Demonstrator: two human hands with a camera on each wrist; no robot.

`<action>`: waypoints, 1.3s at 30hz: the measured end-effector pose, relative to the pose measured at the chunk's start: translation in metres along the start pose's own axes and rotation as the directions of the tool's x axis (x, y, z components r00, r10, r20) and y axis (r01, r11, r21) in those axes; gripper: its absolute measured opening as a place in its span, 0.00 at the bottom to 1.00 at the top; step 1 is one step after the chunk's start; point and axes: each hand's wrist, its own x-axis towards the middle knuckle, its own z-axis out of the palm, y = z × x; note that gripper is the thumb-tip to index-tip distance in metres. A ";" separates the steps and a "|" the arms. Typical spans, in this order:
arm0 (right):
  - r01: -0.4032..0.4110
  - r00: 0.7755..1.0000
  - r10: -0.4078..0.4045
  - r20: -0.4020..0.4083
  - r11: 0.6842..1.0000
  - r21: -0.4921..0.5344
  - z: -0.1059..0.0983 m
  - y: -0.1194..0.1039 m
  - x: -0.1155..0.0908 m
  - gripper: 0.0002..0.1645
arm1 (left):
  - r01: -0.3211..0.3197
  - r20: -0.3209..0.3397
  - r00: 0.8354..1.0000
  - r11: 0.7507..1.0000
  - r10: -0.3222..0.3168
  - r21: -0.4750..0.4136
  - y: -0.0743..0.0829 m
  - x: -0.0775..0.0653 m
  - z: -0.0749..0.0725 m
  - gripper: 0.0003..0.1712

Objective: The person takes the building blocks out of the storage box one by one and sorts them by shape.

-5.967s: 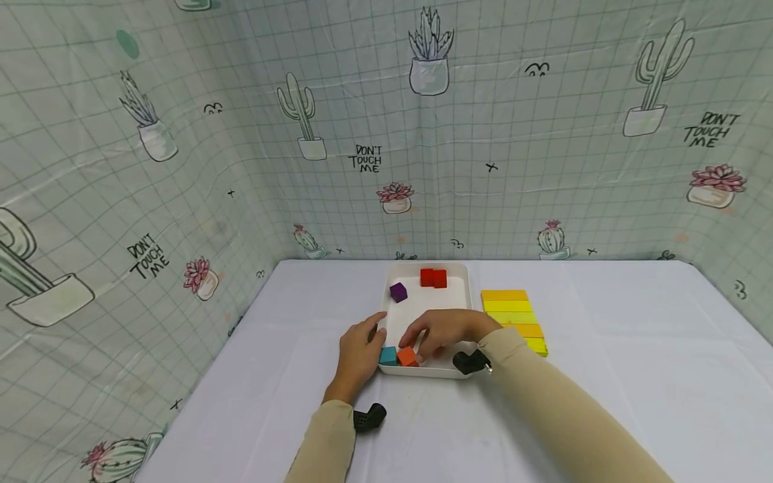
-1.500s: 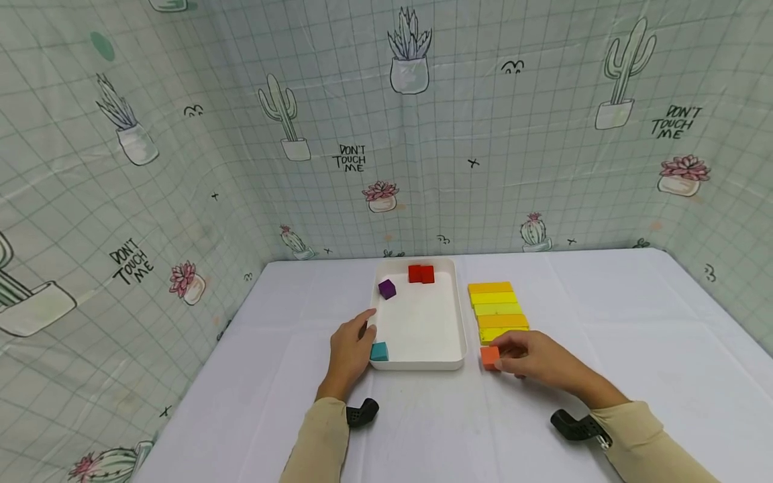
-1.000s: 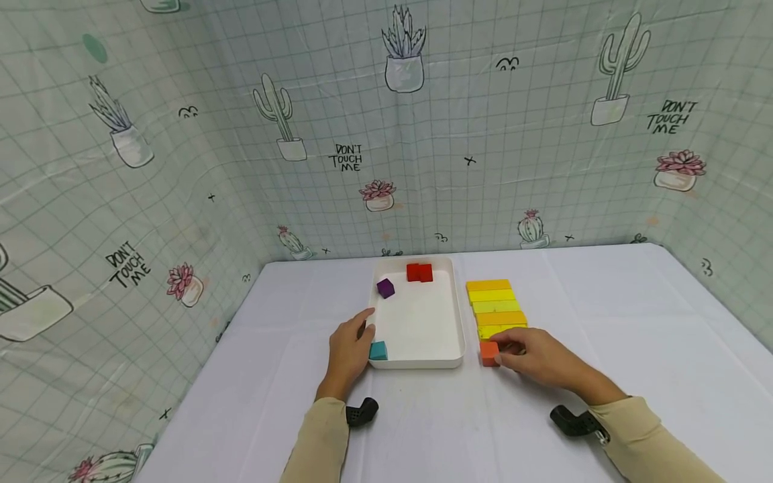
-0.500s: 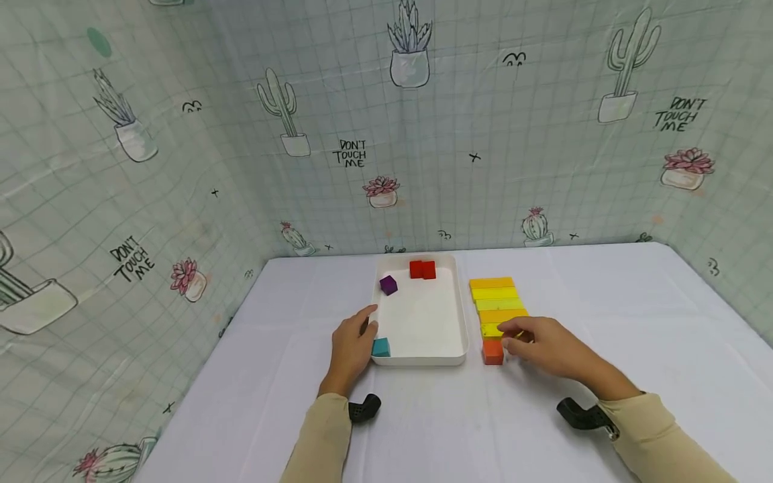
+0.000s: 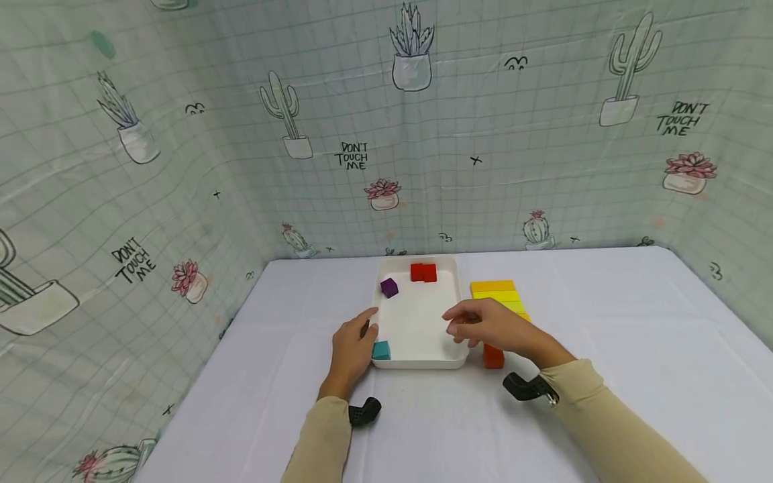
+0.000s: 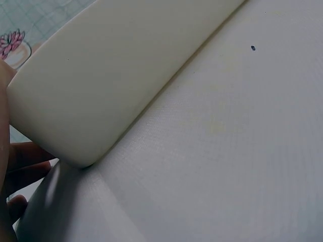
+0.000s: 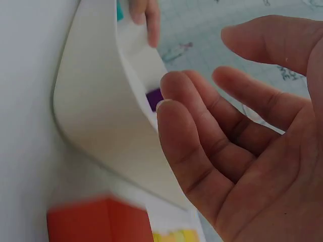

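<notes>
My left hand [image 5: 352, 350] holds the left wall of the white tray [image 5: 423, 364], its thumb at the rim near a teal block [image 5: 381, 350]. In the left wrist view, its fingers [image 6: 30, 159] lie outside the tray's corner. Over the tray's right edge hovers my right hand [image 5: 489, 325], fingers loosely bent and holding nothing. Below it on the table sits an orange-red block [image 5: 493, 357], at the near end of a row of yellow and orange bars [image 5: 495, 295] partly hidden by that hand. The right wrist view shows the orange-red block [image 7: 101, 222] under the hand.
Inside the tray, a purple cube [image 5: 389, 288] lies at the far left and two red blocks [image 5: 423, 272] touch at the far end. A white cloth covers the table [image 5: 604, 349]. Behind it hangs a patterned curtain [image 5: 483, 121].
My right hand took the orange-red block out of the tray, set it at the near end of the bar row, let go, and moved left over the tray's edge. The left hand stayed.
</notes>
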 end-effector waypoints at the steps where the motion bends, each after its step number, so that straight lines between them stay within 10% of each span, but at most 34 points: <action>1: 0.003 1.000 -0.003 0.014 1.000 0.010 0.003 -0.002 0.005 0.26 | -0.003 0.000 1.000 1.000 0.003 -0.003 0.000 0.000 0.000 0.23; 39: -0.044 0.904 0.098 0.416 0.989 -0.139 0.048 -0.021 0.099 0.22 | -0.088 -0.020 0.996 0.996 0.089 0.035 -0.004 0.004 -0.001 0.22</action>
